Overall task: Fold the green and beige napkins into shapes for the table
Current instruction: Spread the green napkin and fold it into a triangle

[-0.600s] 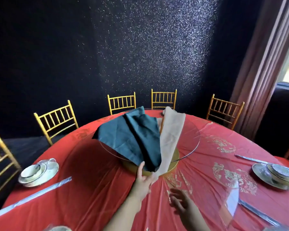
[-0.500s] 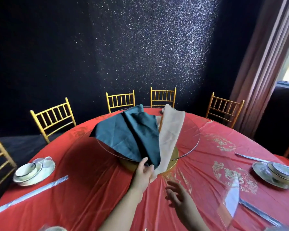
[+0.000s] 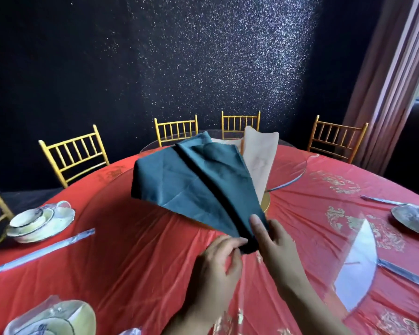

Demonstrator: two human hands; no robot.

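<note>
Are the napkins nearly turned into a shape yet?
Not nearly. The green napkin and beige napkin are gathered together and fanned out, with one fold down the green. The left hand and right hand pinch the bottom tip. No finished shape shows yet.

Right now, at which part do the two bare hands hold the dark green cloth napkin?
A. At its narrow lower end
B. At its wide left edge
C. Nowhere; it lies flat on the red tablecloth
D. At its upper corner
A: the left hand and the right hand hold the dark green cloth napkin at its narrow lower end. It fans upward from there, with the beige cloth napkin behind it.
</note>
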